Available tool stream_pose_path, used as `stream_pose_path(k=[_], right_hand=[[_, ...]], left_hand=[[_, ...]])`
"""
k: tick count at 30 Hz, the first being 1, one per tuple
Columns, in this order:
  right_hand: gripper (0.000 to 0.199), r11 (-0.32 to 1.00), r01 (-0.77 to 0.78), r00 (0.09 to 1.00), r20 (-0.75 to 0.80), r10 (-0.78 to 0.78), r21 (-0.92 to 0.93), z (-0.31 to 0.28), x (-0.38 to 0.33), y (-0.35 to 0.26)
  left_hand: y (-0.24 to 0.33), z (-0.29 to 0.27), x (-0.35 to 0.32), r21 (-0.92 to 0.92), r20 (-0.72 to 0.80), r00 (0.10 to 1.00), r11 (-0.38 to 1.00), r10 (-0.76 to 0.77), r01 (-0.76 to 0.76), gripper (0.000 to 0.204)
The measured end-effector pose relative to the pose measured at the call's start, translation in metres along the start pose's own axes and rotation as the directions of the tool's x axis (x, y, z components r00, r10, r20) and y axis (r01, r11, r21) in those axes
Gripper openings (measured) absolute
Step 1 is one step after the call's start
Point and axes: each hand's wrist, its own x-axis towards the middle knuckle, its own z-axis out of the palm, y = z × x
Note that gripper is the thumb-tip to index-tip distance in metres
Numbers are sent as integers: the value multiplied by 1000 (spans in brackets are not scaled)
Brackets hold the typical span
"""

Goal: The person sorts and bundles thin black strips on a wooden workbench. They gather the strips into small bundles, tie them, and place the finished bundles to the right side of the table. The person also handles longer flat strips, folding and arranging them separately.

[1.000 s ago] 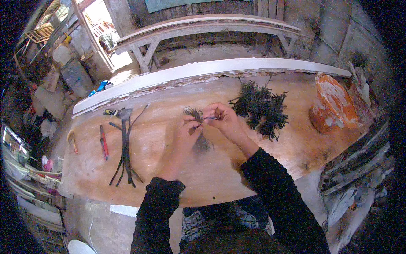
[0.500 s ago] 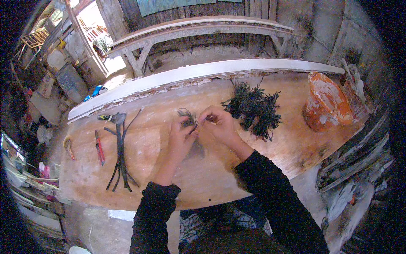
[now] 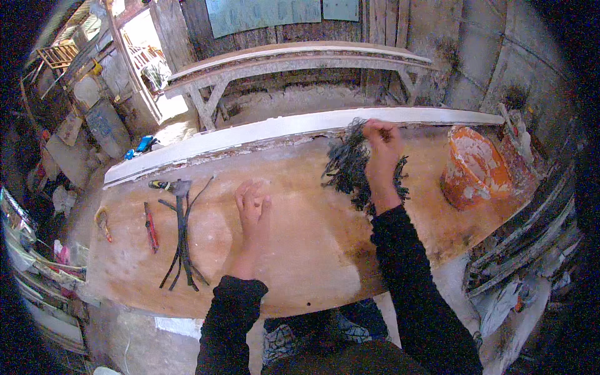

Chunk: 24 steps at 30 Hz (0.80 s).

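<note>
My right hand (image 3: 383,153) is over the pile of short black strips (image 3: 347,165) on the right side of the wooden table. Its fingers are closed at the pile's far edge, on a small frayed dark bundle (image 3: 357,130) that merges with the pile. My left hand (image 3: 251,205) hovers over the middle of the table, fingers apart and holding nothing. To its left lie several long black strips (image 3: 181,240), crossed and fanned out. A scraper (image 3: 172,186) with a yellow-and-black handle rests at their far end.
A red cutter (image 3: 150,228) and a small curved object (image 3: 102,224) lie toward the table's left end. An orange, plaster-smeared bucket (image 3: 472,169) stands at the right. Along the far edge runs a long white board (image 3: 300,127); a blue item (image 3: 145,144) sits beyond its left part.
Both hands were together at mid-table on a wispy dark bundle. My right hand has moved right with it to the pile; my left has let go and opened. The view has tilted slightly up.
</note>
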Motion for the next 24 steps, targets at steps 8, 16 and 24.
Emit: stream_pose_path(k=[8,16,24], right_hand=[[9,994,36,996,-78,-45,-103,-48,57,-12],[9,532,134,958,246,146,-836,-113,29,12],[6,569,287,944,328,-32,-771,-48,7,-68]], left_hand=[[0,-7,3,-9,-59,998,1000,25,-26,40],[-3,-17,5,149,-140,989,988,53,-32,56],[-28,-133,-19,742,-241,823,449,-515,498,66]])
